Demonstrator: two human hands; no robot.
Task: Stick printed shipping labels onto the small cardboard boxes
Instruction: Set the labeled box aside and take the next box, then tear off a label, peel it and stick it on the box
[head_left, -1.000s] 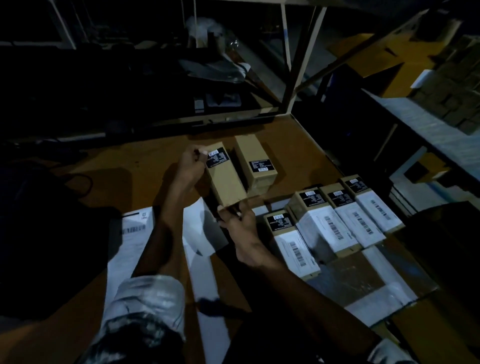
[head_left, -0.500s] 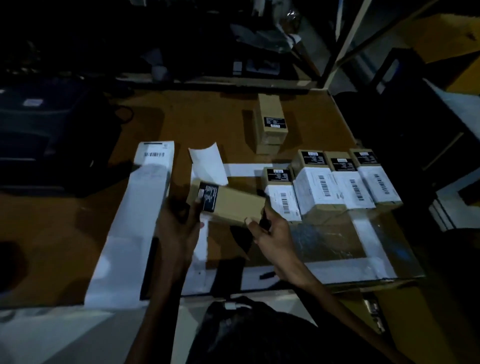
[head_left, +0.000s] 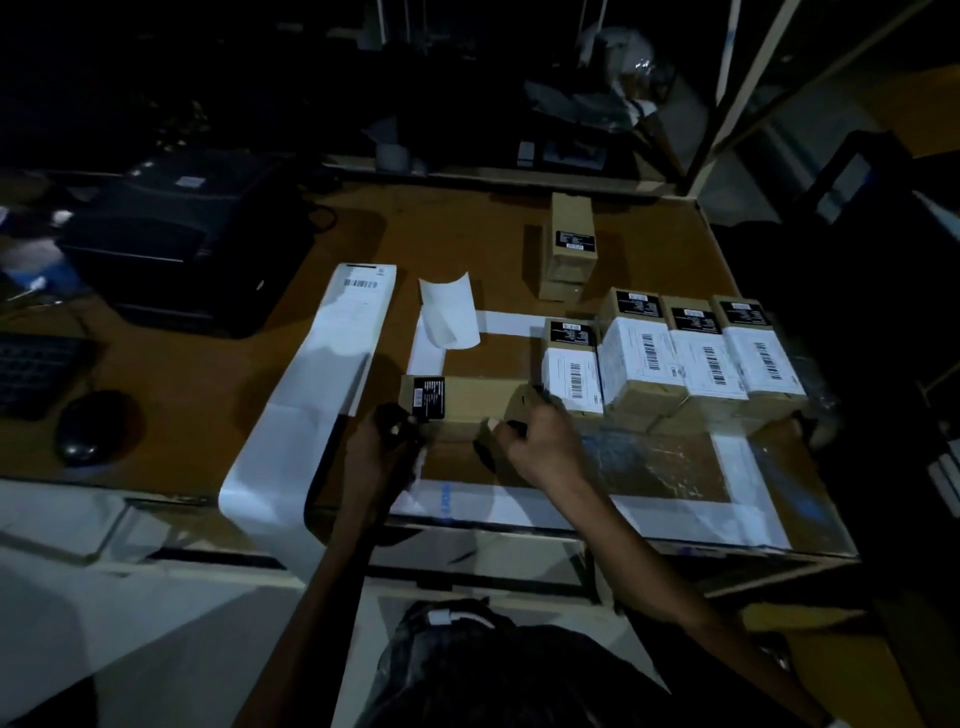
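Note:
A small cardboard box (head_left: 470, 402) with a black sticker on its left end lies lengthwise near the table's front. My left hand (head_left: 387, 441) grips its left end and my right hand (head_left: 535, 439) grips its right end. A long white strip of printed labels (head_left: 317, 395) runs from mid-table over the front edge, left of my hands. A curled white backing sheet (head_left: 449, 312) lies behind the box. To the right, several boxes (head_left: 670, 358) with white shipping labels stand in a row. One plain box (head_left: 571, 249) rests further back.
A dark label printer (head_left: 171, 234) sits at the left, with a keyboard (head_left: 36, 371) and a mouse (head_left: 85, 428) in front of it. White tape lines (head_left: 519, 506) mark a rectangle on the brown table. A metal shelf frame (head_left: 727, 98) rises at the back right.
Both hands brought the plain box down from beside the far box to the table's front and turned it lengthwise. The camera view tilted down and pulled back.

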